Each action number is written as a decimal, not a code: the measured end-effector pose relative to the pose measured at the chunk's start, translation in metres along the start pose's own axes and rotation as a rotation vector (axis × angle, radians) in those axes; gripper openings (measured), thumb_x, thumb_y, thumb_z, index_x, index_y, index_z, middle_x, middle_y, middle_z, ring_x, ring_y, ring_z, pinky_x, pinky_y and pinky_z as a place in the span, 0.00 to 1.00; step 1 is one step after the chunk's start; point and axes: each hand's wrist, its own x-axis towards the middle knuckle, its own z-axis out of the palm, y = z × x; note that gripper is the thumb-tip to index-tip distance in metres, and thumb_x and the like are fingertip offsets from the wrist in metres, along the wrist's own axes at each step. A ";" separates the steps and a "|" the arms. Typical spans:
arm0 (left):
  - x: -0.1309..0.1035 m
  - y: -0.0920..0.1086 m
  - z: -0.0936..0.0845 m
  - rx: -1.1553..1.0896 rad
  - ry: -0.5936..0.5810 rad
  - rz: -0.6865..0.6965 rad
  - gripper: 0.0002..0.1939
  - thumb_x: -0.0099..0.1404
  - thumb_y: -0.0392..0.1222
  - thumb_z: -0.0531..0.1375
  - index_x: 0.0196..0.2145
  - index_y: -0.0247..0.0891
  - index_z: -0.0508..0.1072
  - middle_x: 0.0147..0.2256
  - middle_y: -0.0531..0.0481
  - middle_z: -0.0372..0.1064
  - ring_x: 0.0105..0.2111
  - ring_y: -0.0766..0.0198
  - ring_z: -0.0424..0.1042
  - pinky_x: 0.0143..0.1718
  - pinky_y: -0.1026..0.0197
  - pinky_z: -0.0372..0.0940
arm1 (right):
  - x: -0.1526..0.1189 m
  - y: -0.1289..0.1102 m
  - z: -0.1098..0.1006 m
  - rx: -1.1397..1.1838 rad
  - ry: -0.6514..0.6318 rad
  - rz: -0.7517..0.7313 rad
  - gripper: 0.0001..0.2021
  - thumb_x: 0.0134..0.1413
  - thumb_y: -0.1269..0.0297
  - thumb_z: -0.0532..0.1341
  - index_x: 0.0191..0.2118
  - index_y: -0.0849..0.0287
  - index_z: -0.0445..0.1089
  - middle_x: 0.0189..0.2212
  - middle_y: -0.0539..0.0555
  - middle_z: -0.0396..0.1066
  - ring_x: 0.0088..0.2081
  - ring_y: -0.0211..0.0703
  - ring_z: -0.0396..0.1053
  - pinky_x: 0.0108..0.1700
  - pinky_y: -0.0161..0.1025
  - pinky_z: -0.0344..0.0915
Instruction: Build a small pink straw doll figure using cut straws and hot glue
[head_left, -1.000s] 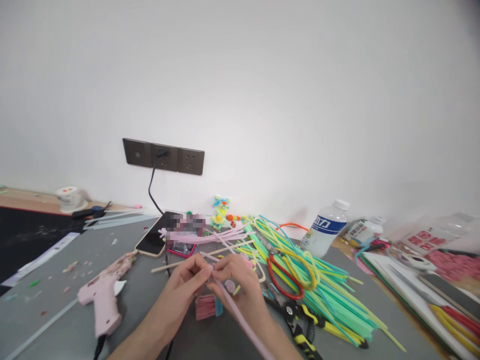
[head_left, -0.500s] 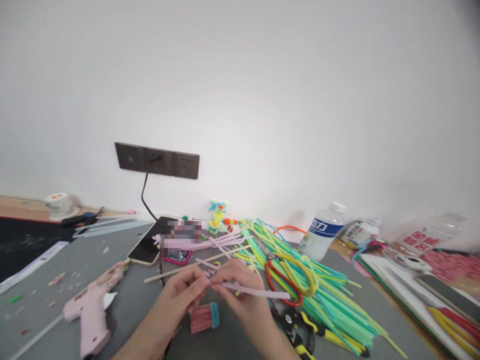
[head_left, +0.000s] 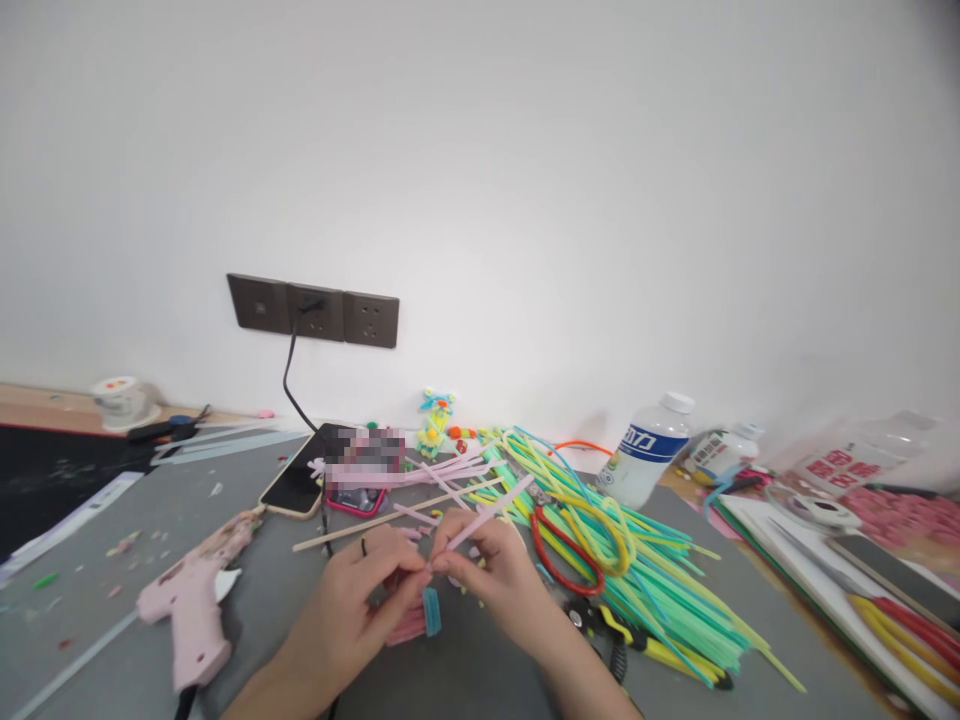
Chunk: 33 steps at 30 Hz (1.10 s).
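A pale pink fuzzy stem (head_left: pixel 491 512) slants up to the right from the pinched fingertips of my right hand (head_left: pixel 487 570). My left hand (head_left: pixel 367 590), with a dark ring on one finger, pinches the stem's lower end, and the fingertips of both hands meet there. Just below them a bundle of pink stems with a blue band (head_left: pixel 431 612) lies on the grey mat, partly hidden by my left hand. More pale pink stems (head_left: pixel 450 468) are spread behind my hands.
A pink glue gun (head_left: pixel 196 610) and a phone (head_left: pixel 300 485) lie at left. To the right are green and yellow stems (head_left: pixel 675 600), red-handled scissors (head_left: pixel 566 570), yellow-black pliers (head_left: pixel 637 645) and a bottle (head_left: pixel 646 455). A small yellow-blue figure (head_left: pixel 433 425) stands by the wall.
The pink stem has swung from pointing right to slanting upward. My left hand has turned and now covers more of the pink bundle. The view has shifted slightly.
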 end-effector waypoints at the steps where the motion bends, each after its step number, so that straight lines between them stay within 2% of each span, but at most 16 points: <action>1: -0.001 0.000 0.000 0.018 -0.007 0.009 0.07 0.67 0.36 0.57 0.32 0.41 0.73 0.27 0.51 0.71 0.28 0.64 0.68 0.31 0.65 0.60 | 0.000 0.000 0.001 -0.004 0.000 0.000 0.14 0.57 0.53 0.65 0.29 0.58 0.74 0.26 0.51 0.72 0.30 0.40 0.68 0.35 0.35 0.64; 6: 0.000 0.002 -0.002 0.019 -0.005 -0.012 0.10 0.68 0.37 0.54 0.29 0.41 0.71 0.26 0.50 0.69 0.27 0.63 0.67 0.31 0.64 0.60 | 0.000 0.001 0.007 0.026 0.041 -0.003 0.16 0.56 0.50 0.65 0.29 0.59 0.74 0.26 0.52 0.72 0.30 0.41 0.69 0.35 0.36 0.65; 9: 0.002 0.003 -0.003 -0.069 -0.019 -0.092 0.11 0.69 0.41 0.55 0.29 0.40 0.71 0.25 0.51 0.67 0.26 0.64 0.65 0.29 0.64 0.58 | 0.001 0.001 0.008 0.077 0.061 -0.008 0.15 0.56 0.50 0.65 0.30 0.58 0.75 0.26 0.52 0.72 0.30 0.41 0.69 0.34 0.36 0.66; 11: 0.005 0.004 -0.003 -0.213 -0.064 -0.201 0.14 0.69 0.48 0.55 0.28 0.40 0.71 0.25 0.51 0.65 0.26 0.64 0.64 0.29 0.64 0.57 | 0.002 0.000 0.006 0.133 0.044 0.002 0.15 0.57 0.50 0.64 0.31 0.58 0.75 0.26 0.51 0.71 0.29 0.41 0.69 0.34 0.36 0.66; 15: 0.010 0.009 -0.001 -0.636 -0.186 -0.448 0.23 0.64 0.61 0.56 0.29 0.38 0.70 0.25 0.51 0.64 0.25 0.64 0.63 0.27 0.63 0.58 | 0.001 -0.002 -0.001 0.212 -0.059 0.033 0.16 0.56 0.50 0.64 0.31 0.59 0.74 0.27 0.51 0.69 0.30 0.40 0.67 0.34 0.36 0.65; 19: 0.010 0.010 0.003 -0.852 -0.267 -0.573 0.22 0.57 0.59 0.65 0.26 0.37 0.67 0.22 0.54 0.62 0.22 0.68 0.59 0.24 0.65 0.55 | 0.000 -0.003 -0.002 0.248 -0.115 0.081 0.15 0.54 0.51 0.67 0.31 0.59 0.72 0.27 0.50 0.68 0.31 0.39 0.65 0.36 0.36 0.63; 25: 0.006 0.002 0.012 -0.966 -0.234 -0.572 0.21 0.57 0.54 0.68 0.25 0.37 0.65 0.20 0.57 0.58 0.20 0.71 0.55 0.22 0.67 0.51 | -0.001 -0.002 0.001 0.312 -0.140 0.128 0.15 0.55 0.51 0.66 0.32 0.59 0.70 0.29 0.50 0.67 0.32 0.39 0.64 0.36 0.36 0.61; 29: 0.002 -0.003 0.015 -0.953 -0.226 -0.531 0.20 0.57 0.53 0.68 0.25 0.36 0.66 0.21 0.56 0.59 0.20 0.71 0.56 0.23 0.67 0.52 | -0.002 -0.001 0.002 0.317 -0.134 0.121 0.15 0.56 0.51 0.65 0.32 0.60 0.68 0.28 0.49 0.64 0.31 0.38 0.61 0.36 0.35 0.59; 33: 0.001 -0.005 0.014 -0.915 -0.188 -0.500 0.19 0.57 0.53 0.68 0.25 0.36 0.68 0.21 0.56 0.59 0.22 0.70 0.58 0.25 0.66 0.53 | -0.003 0.000 0.003 0.286 -0.131 0.180 0.14 0.59 0.53 0.63 0.33 0.60 0.67 0.28 0.49 0.63 0.30 0.37 0.60 0.34 0.35 0.58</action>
